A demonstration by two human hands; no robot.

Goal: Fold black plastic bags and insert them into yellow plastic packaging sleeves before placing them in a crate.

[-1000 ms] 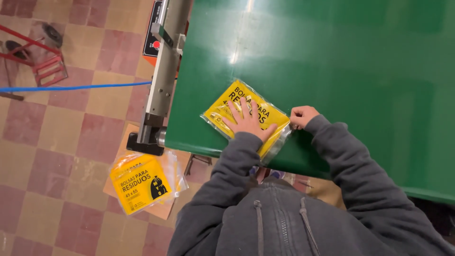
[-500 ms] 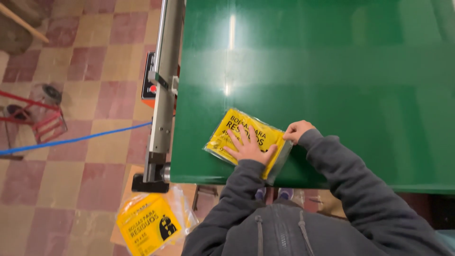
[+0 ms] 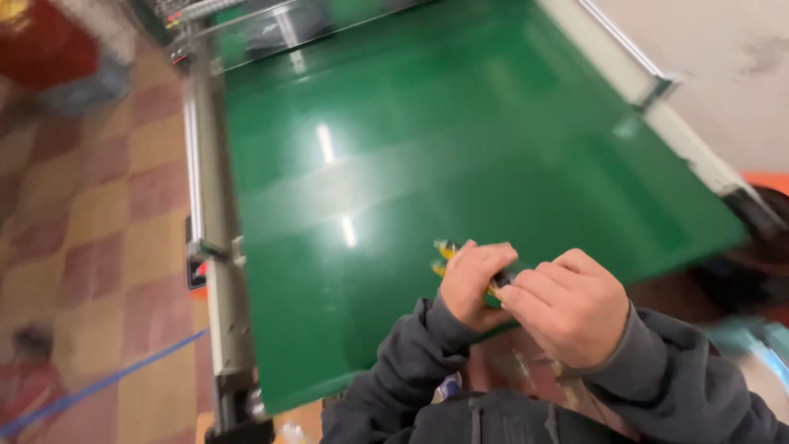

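Hands meet low and right of centre in the frame, above the near edge of the green conveyor belt (image 3: 427,148). The left hand (image 3: 472,284) is curled shut around a yellow plastic packet (image 3: 446,251), of which only a crumpled corner shows, poking out up and to the left past the fingers (image 3: 493,256). The right hand (image 3: 571,304) sits just beside it on the right, fingers bent in, their tips touching the left hand's — whether they pinch the packet too I cannot tell. The packet's long axis is hidden. A metal side rail (image 3: 215,271) borders the belt's left edge, and a checkered tile floor (image 3: 90,247) fills the left of the frame.
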